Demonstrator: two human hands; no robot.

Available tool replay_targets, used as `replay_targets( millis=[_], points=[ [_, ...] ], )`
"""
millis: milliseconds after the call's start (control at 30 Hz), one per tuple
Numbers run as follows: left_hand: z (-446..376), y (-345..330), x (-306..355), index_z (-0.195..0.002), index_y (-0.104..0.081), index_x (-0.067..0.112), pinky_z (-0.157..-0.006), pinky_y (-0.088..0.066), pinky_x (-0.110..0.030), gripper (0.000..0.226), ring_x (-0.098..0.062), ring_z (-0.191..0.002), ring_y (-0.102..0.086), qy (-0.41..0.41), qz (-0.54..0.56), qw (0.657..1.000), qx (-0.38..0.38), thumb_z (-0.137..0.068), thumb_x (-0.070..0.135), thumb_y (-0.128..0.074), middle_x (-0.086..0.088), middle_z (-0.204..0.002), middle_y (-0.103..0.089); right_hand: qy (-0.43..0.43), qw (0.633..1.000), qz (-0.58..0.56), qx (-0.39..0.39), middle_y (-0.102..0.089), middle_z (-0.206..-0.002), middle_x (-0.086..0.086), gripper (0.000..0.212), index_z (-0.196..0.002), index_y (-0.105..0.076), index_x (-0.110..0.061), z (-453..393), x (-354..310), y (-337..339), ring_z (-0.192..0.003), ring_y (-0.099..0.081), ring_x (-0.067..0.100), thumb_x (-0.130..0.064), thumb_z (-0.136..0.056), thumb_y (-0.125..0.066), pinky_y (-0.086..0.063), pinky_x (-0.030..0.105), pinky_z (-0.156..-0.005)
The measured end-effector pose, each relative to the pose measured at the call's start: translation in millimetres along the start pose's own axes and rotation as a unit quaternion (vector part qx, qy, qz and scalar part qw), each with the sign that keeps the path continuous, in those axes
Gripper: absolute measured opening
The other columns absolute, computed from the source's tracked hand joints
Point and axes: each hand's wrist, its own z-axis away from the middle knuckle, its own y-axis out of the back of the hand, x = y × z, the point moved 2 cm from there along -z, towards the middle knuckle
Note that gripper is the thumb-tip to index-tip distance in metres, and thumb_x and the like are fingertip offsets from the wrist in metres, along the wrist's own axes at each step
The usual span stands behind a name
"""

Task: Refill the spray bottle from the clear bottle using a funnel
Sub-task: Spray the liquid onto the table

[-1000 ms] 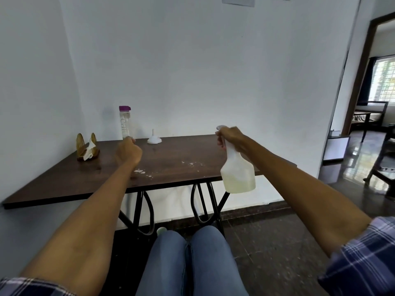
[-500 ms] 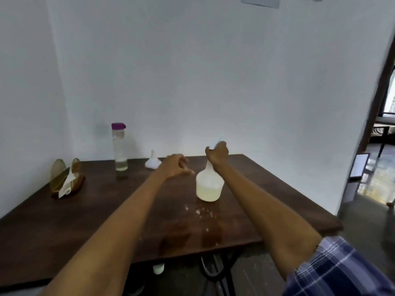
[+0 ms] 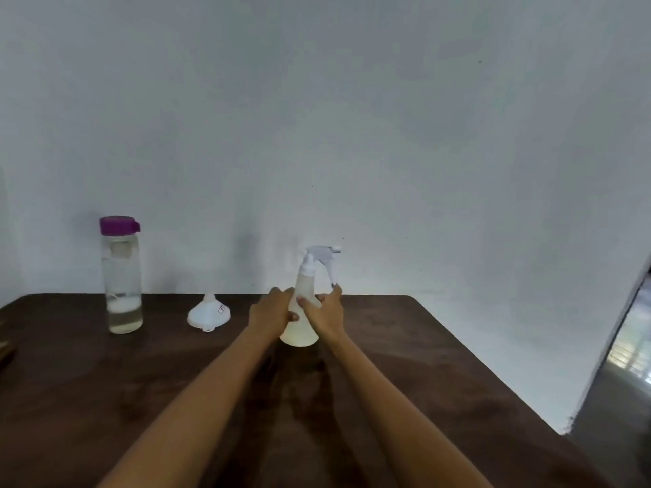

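The translucent spray bottle (image 3: 305,280) with a white trigger head stands upright on the dark wooden table (image 3: 422,368), near the far edge. My left hand (image 3: 271,313) wraps its body from the left. My right hand (image 3: 327,313) holds it from the right, thumb across the front and a fingertip up near the trigger. To the left, a white funnel (image 3: 208,314) lies upside down, spout up. Further left stands the clear bottle (image 3: 121,276) with a purple cap, holding a little liquid at the bottom.
A white wall runs right behind the table. The table's right edge slants toward a doorway (image 3: 627,346) with a shiny floor beyond. A brown wooden object (image 3: 5,350) shows at the far left edge.
The view has moved closer to the table. My right hand slid from the bottle's neck down to its body, and my left hand came in and took hold of the bottle's left side.
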Motion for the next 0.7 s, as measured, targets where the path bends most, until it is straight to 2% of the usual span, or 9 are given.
replay_targets(
  millis=[100,167,233,367,567,700],
  points=[
    [-23,-4,-1,-0.118,-0.053,0.011,-0.079,-0.047,-0.031,0.029,-0.023,-0.099,-0.058,0.021,-0.019,0.997,0.072,-0.091,0.022,-0.055,-0.009,-0.109,-0.056,0.047,0.992,0.101,-0.054,-0.054,-0.123,0.01,0.06,-0.131,-0.046,-0.007,-21,16,-10,-0.111,-0.053,0.024,-0.02,-0.076,-0.065,-0.046,0.029,-0.088],
    [-34,-9,0,-0.117,-0.056,0.007,-0.078,-0.045,-0.029,0.037,-0.025,-0.101,-0.06,0.043,0.024,0.995,0.087,-0.085,0.022,-0.066,-0.011,-0.11,-0.059,0.069,0.985,0.152,-0.036,-0.048,-0.133,0.007,0.058,-0.135,-0.045,-0.011,-31,21,-13,-0.123,-0.046,0.023,-0.019,-0.081,-0.065,-0.043,0.031,-0.097],
    [-43,-13,-4,-0.115,-0.058,0.004,-0.082,-0.046,-0.031,0.045,-0.028,-0.103,-0.06,0.061,0.068,0.992,0.082,-0.077,0.024,-0.074,-0.013,-0.111,-0.062,0.086,0.98,0.18,-0.009,-0.045,-0.137,0.005,0.057,-0.136,-0.045,-0.013,-41,24,-16,-0.128,-0.04,0.02,-0.024,-0.084,-0.067,-0.042,0.029,-0.097],
    [-59,-14,-19,-0.12,-0.056,0.002,-0.09,-0.044,-0.035,0.048,-0.031,-0.109,-0.057,0.044,0.099,0.992,0.069,-0.079,0.02,-0.072,-0.015,-0.117,-0.062,0.08,0.981,0.177,-0.002,-0.056,-0.127,0.003,0.054,-0.127,-0.047,-0.016,-55,26,-23,-0.117,-0.053,0.02,-0.033,-0.081,-0.071,-0.048,0.029,-0.086],
    [-70,-13,-25,-0.128,-0.048,0.002,-0.097,-0.04,-0.037,0.042,-0.031,-0.115,-0.053,0.023,0.12,0.992,0.014,-0.088,0.008,-0.06,-0.018,-0.126,-0.056,0.106,0.955,0.278,0.01,-0.059,-0.124,0.004,0.05,-0.129,-0.047,-0.015,-62,22,-28,-0.114,-0.056,0.02,-0.034,-0.086,-0.064,-0.047,0.03,-0.091],
    [-64,-10,-24,-0.128,-0.044,0.004,-0.098,-0.043,-0.037,0.055,-0.029,-0.116,-0.051,0.034,0.1,0.994,0.014,-0.08,0.014,-0.07,-0.017,-0.127,-0.052,0.096,0.955,0.281,-0.026,-0.058,-0.129,0.004,0.052,-0.133,-0.046,-0.015,-60,13,-22,-0.118,-0.054,0.021,-0.029,-0.086,-0.063,-0.046,0.032,-0.094]
  ],
)
